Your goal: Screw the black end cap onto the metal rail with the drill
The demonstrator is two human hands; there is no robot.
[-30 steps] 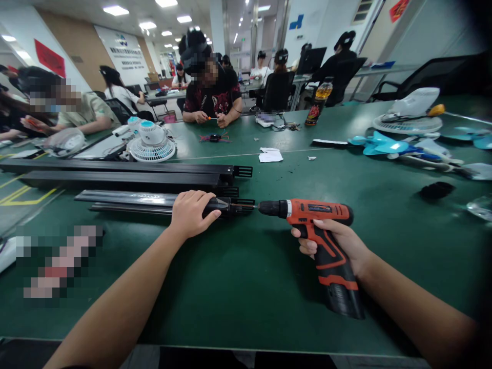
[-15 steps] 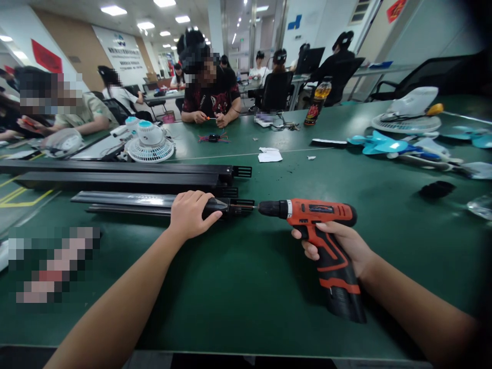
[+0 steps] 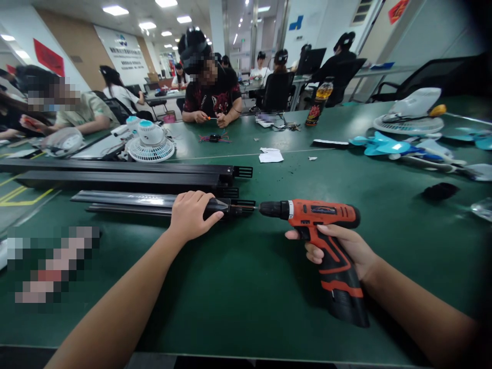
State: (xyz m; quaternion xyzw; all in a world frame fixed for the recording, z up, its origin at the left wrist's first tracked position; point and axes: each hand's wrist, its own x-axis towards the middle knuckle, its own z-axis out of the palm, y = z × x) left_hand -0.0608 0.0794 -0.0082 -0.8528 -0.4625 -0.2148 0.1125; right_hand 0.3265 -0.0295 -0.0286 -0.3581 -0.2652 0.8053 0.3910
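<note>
My right hand (image 3: 351, 251) grips the handle of a red and black cordless drill (image 3: 323, 210), with the index finger stretched out ahead of the trigger. The drill points left, its thin bit reaching the slotted end piece (image 3: 245, 205) of a long black bar (image 3: 123, 198). Whether the bit touches a screw there is too small to tell. My left hand (image 3: 193, 214) is wrapped over the bar near that end, thumb along its near side. Clear, shiny film seems to cover part of the bar.
More black bars (image 3: 115, 178) lie just behind. White fans (image 3: 150, 143) stand at the back left; blue fan blades (image 3: 378, 143) and a fan part (image 3: 409, 120) lie at the right. A drink bottle (image 3: 320, 102) and paper scraps (image 3: 271, 155) are farther back. A person (image 3: 213, 92) works opposite.
My right index finger has straightened away from the trigger. The drill has shifted very slightly to the right; my left hand stays on the bar.
</note>
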